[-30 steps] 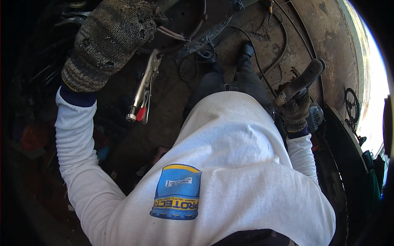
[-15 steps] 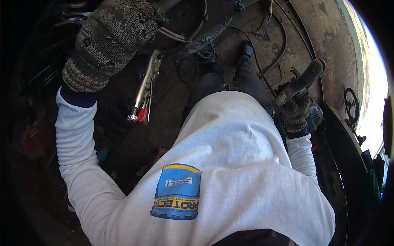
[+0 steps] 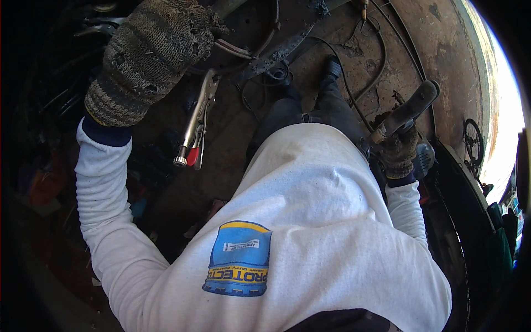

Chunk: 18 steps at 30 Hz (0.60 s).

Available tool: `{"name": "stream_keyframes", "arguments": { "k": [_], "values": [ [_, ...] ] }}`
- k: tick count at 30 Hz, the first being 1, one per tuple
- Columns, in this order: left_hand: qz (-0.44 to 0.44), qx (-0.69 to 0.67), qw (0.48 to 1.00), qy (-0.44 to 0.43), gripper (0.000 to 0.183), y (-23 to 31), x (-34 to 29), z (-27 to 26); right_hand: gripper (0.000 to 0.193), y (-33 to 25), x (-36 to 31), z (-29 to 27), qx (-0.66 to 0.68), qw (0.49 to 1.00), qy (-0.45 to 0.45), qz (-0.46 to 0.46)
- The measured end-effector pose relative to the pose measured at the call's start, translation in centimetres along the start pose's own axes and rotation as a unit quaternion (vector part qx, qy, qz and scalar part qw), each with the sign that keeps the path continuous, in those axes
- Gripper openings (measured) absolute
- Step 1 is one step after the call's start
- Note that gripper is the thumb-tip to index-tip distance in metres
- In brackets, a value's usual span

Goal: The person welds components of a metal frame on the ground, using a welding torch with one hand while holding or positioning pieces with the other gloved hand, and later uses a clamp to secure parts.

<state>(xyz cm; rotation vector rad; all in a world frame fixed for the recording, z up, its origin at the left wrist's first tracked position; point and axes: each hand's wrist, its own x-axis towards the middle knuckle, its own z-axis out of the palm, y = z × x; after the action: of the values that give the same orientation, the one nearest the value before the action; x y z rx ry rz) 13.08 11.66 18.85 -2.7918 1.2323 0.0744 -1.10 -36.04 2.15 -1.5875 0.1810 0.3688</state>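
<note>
My left hand point(image 3: 157, 58), in a worn, dark knit glove, is at the upper left with its fingers closed. What it holds is hidden behind the glove. Just right of it hang silver locking pliers point(image 3: 198, 119) with a red release lever, their jaws up by a dark metal workpiece point(image 3: 271, 60) with a rough edge. At the right, my gloved right hand point(image 3: 399, 154) is wrapped round what looks like an angle grinder point(image 3: 425, 157), grey and slotted at one end. A dark curved part point(image 3: 408, 110) stands above the hand.
Cables point(image 3: 381, 61) snake over the stained brown floor point(image 3: 442, 61), some close to my shoes point(image 3: 332, 67). Another metal tool point(image 3: 99, 26) lies beyond my left hand. A spoked wheel point(image 3: 473, 141) stands at the far right. Dim clutter, including something orange-red point(image 3: 47, 182), lies at the left.
My left hand and the locking pliers sit very slightly lower and further right. My right hand and its tool have hardly moved.
</note>
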Motion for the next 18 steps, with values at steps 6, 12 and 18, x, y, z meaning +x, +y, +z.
{"name": "stream_keyframes", "arguments": {
  "k": [6, 12, 18],
  "values": [
    [-0.026, -0.049, 0.998, -0.009, 0.022, 0.1, 0.3, -0.2, 0.066, 0.4, 0.1, -0.1, 0.010, 1.000, 0.002, 0.005],
    [-0.001, -0.016, 1.000, 0.004, 0.024, -0.2, -0.1, 0.1, 0.070, 0.1, 0.2, 0.1, 0.011, 1.000, -0.006, -0.006],
    [0.003, -0.001, 1.000, 0.016, 0.026, -0.7, -0.2, 1.0, 0.071, -0.2, 0.0, 0.0, -0.039, 0.999, 0.007, -0.009]
  ]
}}
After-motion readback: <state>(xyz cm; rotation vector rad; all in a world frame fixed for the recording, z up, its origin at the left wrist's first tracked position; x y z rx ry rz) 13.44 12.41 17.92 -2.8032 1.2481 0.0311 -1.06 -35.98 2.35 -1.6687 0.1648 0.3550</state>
